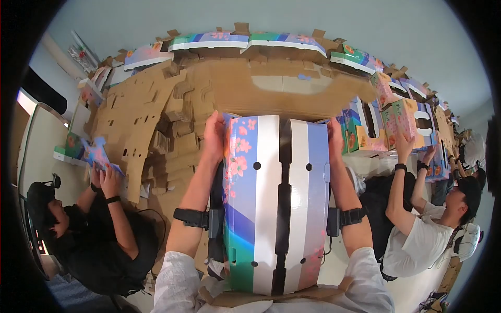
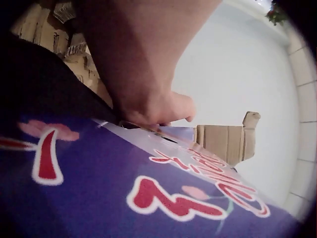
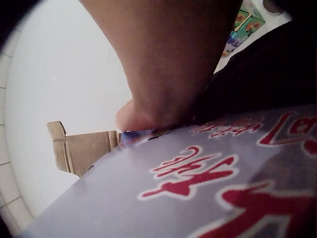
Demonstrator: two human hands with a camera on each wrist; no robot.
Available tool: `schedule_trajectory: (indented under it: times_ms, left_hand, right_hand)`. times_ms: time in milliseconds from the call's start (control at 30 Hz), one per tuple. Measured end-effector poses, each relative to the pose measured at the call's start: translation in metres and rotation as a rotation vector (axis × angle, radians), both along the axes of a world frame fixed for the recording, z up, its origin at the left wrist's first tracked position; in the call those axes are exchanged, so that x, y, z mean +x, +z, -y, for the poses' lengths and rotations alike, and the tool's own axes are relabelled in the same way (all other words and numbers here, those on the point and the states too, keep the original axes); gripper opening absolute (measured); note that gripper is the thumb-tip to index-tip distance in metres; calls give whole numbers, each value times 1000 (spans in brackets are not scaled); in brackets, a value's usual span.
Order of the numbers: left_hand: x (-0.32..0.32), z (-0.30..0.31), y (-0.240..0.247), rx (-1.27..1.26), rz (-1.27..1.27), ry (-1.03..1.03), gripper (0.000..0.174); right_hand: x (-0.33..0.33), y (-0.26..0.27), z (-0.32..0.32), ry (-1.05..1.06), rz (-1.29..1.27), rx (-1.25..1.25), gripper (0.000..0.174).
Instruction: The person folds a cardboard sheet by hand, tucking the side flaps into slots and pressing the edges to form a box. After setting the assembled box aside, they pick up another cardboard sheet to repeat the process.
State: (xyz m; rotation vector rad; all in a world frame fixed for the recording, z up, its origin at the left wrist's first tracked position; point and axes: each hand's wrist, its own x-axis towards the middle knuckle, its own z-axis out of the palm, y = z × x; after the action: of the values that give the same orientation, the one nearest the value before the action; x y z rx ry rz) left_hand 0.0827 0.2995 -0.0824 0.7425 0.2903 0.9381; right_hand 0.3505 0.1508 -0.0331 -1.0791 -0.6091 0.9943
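A printed cardboard box (image 1: 266,198) stands lengthwise before me, blue and white with pink blossoms and a green near corner. Its two top panels leave a dark slot down the middle. My left hand (image 1: 213,134) grips the far left corner, at a blue flap. At the far right corner, my right hand (image 1: 335,138) holds the other side. In the left wrist view the thumb (image 2: 181,106) reaches over the far edge, above red lettering. A bare brown cardboard flap (image 3: 91,148) juts past the far end in the right wrist view. The fingertips are mostly hidden.
Flat brown cardboard sheets (image 1: 138,112) and stacked cut pieces (image 1: 182,112) spread beyond the box to the left. More printed boxes (image 1: 209,40) line the wall. A seated person (image 1: 104,224) works at left; another (image 1: 417,229) handles a box (image 1: 402,120) at right.
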Motion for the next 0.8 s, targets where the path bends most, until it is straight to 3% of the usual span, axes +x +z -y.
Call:
schedule_trajectory:
  times_ms: [133,200,267,333,400,533,733,800]
  left_hand:
    - [0,0,-5,-28,-19,-17,48]
    - [7,10,6,1,-141,127,58]
    - [-3,1,-16,87,-213,137,59]
    - [-4,8,-8,172,-284,148,61]
    - [-2,29,27,356,-349,138,46]
    - [-5,40,58,237,-474,76,53]
    - [1,45,73,108,-470,31,42]
    - [7,53,83,199,-496,195,33]
  right_hand:
    - [8,-14,-1,-46,-31,41,46]
    - [21,-35,-2,4,-68,86,45]
    - [27,-50,3,-8,330,55,47]
    - [7,-28,13,69,267,130,52]
    - [2,-18,15,86,242,102,58]
    - [3,-9,18,130,198,57,57]
    - [-5,13,21,117,61,-34,54]
    - [-7,16,23,35,106,-117,54]
